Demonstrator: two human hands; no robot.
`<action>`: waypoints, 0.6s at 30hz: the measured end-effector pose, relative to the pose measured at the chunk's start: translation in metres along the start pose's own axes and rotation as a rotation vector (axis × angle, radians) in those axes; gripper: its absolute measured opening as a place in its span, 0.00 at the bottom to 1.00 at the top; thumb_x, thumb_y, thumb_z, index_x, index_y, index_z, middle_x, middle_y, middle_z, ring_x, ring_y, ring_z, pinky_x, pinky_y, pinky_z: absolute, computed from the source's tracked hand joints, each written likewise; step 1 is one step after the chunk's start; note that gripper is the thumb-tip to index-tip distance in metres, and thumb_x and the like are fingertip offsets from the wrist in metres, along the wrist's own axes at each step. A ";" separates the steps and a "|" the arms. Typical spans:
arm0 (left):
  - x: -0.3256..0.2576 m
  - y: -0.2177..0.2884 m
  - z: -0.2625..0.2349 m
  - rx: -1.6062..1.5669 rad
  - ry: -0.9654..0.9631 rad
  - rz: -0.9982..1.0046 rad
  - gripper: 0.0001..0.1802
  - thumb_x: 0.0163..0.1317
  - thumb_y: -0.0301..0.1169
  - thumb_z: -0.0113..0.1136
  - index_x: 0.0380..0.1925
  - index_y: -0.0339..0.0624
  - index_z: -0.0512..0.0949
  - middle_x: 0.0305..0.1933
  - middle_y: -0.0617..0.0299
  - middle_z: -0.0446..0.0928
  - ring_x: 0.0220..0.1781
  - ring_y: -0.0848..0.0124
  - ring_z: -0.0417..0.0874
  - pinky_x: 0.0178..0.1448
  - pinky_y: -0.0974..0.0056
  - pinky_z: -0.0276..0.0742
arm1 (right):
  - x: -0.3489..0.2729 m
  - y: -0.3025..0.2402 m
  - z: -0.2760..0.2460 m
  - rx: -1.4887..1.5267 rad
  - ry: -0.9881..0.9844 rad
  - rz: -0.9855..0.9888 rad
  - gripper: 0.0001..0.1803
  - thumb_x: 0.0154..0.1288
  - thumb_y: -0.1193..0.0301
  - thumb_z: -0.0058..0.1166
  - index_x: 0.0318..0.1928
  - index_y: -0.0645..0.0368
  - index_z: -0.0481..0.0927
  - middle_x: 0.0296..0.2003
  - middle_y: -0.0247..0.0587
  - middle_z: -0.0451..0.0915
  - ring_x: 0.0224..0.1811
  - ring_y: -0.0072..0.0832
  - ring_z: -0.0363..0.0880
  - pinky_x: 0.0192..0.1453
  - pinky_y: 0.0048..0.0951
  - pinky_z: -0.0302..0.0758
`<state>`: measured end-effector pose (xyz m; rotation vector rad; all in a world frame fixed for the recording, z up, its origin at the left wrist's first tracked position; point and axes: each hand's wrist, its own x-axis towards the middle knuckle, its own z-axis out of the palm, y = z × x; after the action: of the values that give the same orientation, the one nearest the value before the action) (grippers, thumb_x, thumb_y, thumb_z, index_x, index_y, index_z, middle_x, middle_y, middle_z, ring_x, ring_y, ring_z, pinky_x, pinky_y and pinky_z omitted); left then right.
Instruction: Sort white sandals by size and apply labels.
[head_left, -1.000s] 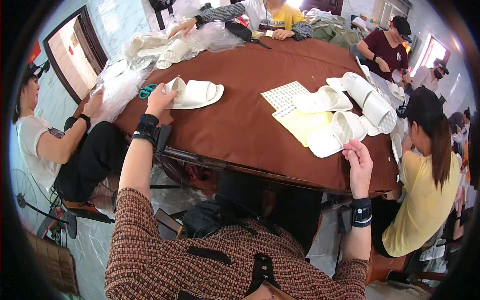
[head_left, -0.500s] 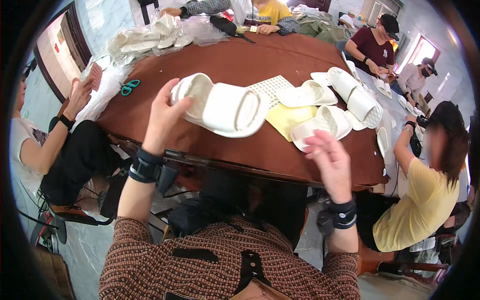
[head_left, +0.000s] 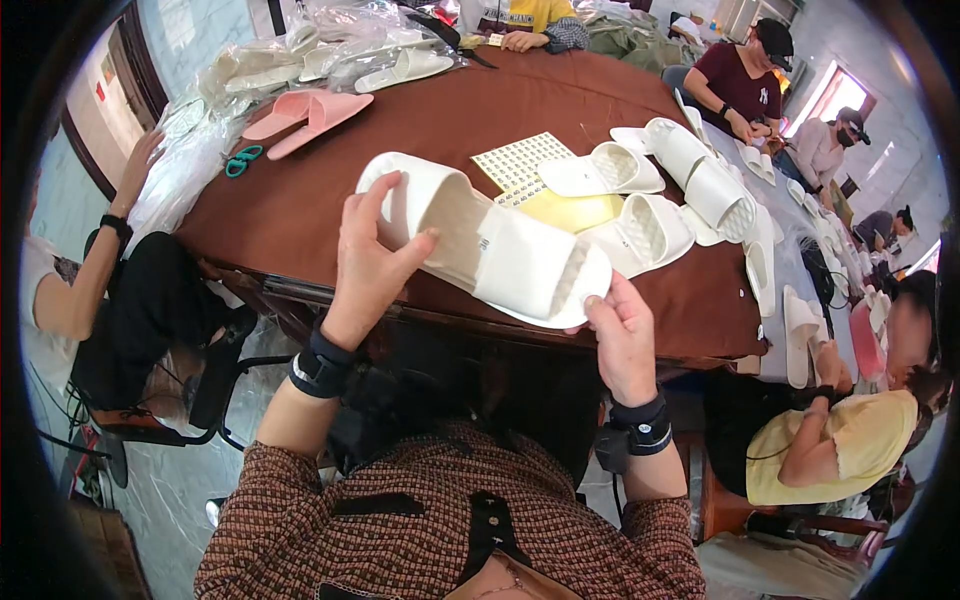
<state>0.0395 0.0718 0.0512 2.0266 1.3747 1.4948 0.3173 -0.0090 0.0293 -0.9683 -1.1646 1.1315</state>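
White slide slippers (head_left: 530, 265), apparently a pair nested together, are tilted above the table's near edge. My left hand (head_left: 375, 255) grips them at one end, thumb on the inside. At the other end, my right hand (head_left: 622, 335) pinches the rim between thumb and fingers. A small dark mark shows on the strap facing me. Just beyond them lie a sheet of small printed labels (head_left: 520, 165) and a yellow sheet (head_left: 570, 210), partly covered by white slippers (head_left: 650, 235).
More white slippers (head_left: 715, 200) lie at the table's right. On the far left are pink slippers (head_left: 315, 118), teal scissors (head_left: 243, 160) and plastic-bagged slippers (head_left: 300, 62). Co-workers sit to the left, right and across the brown table (head_left: 440, 115).
My right hand has closed on the slippers' end, and they have come nearer and turned. The pink slippers now lie on the table, near the left co-worker.
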 end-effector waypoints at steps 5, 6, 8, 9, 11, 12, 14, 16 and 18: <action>0.010 -0.004 -0.019 0.105 0.062 0.060 0.34 0.51 0.29 0.68 0.61 0.40 0.72 0.51 0.56 0.73 0.50 0.66 0.74 0.57 0.62 0.71 | 0.003 -0.009 -0.026 0.073 0.164 -0.131 0.22 0.69 0.81 0.44 0.63 0.72 0.70 0.53 0.44 0.80 0.53 0.22 0.78 0.59 0.24 0.72; 0.011 -0.005 -0.022 0.096 0.070 0.066 0.33 0.51 0.29 0.68 0.60 0.40 0.72 0.52 0.55 0.74 0.53 0.64 0.74 0.60 0.62 0.70 | 0.003 -0.010 -0.032 0.071 0.195 -0.154 0.21 0.69 0.81 0.44 0.62 0.72 0.71 0.53 0.44 0.80 0.53 0.22 0.78 0.59 0.24 0.72; 0.014 -0.010 -0.030 0.097 0.059 0.095 0.33 0.51 0.29 0.68 0.60 0.39 0.72 0.53 0.55 0.74 0.55 0.63 0.74 0.61 0.62 0.69 | 0.005 -0.017 -0.044 0.046 0.231 -0.198 0.20 0.69 0.80 0.45 0.61 0.72 0.72 0.53 0.43 0.80 0.52 0.23 0.78 0.59 0.24 0.72; 0.015 -0.013 -0.033 0.094 0.045 0.126 0.33 0.51 0.28 0.68 0.60 0.39 0.72 0.54 0.55 0.74 0.56 0.63 0.74 0.62 0.62 0.69 | 0.007 -0.019 -0.053 0.018 0.245 -0.207 0.20 0.69 0.80 0.45 0.60 0.72 0.73 0.52 0.43 0.80 0.52 0.23 0.78 0.59 0.24 0.72; 0.020 -0.016 -0.039 0.082 0.026 0.129 0.33 0.50 0.27 0.68 0.60 0.40 0.72 0.56 0.55 0.73 0.60 0.63 0.73 0.64 0.61 0.68 | 0.012 -0.026 -0.065 0.003 0.267 -0.206 0.19 0.70 0.79 0.45 0.60 0.72 0.73 0.51 0.43 0.81 0.52 0.23 0.78 0.59 0.24 0.72; 0.023 -0.015 -0.042 0.083 0.005 0.199 0.34 0.50 0.27 0.68 0.60 0.40 0.72 0.57 0.55 0.72 0.61 0.63 0.72 0.66 0.61 0.67 | 0.014 -0.030 -0.070 -0.066 0.296 -0.235 0.19 0.71 0.78 0.46 0.59 0.72 0.74 0.51 0.43 0.80 0.52 0.23 0.78 0.59 0.24 0.72; 0.032 -0.019 -0.049 0.079 -0.046 0.298 0.34 0.48 0.27 0.70 0.59 0.45 0.74 0.61 0.52 0.70 0.65 0.55 0.69 0.68 0.56 0.66 | 0.020 -0.045 -0.074 -0.120 0.301 -0.242 0.19 0.71 0.78 0.46 0.59 0.72 0.74 0.51 0.43 0.80 0.52 0.23 0.78 0.59 0.24 0.71; 0.037 -0.022 -0.053 0.110 -0.091 0.295 0.34 0.47 0.25 0.69 0.60 0.43 0.74 0.63 0.52 0.69 0.67 0.57 0.68 0.71 0.57 0.62 | 0.029 -0.054 -0.076 -0.197 0.284 -0.257 0.18 0.71 0.76 0.46 0.58 0.72 0.74 0.51 0.43 0.81 0.51 0.23 0.78 0.59 0.24 0.71; 0.041 -0.021 -0.057 0.112 -0.162 0.285 0.36 0.45 0.21 0.66 0.61 0.42 0.73 0.65 0.52 0.68 0.70 0.58 0.65 0.75 0.57 0.57 | 0.041 -0.061 -0.076 -0.212 0.263 -0.241 0.18 0.71 0.76 0.47 0.58 0.72 0.75 0.50 0.42 0.81 0.51 0.23 0.78 0.59 0.24 0.71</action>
<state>-0.0193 0.0982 0.0861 2.4391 1.1693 1.3459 0.4028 0.0198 0.0844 -1.0705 -1.1637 0.6763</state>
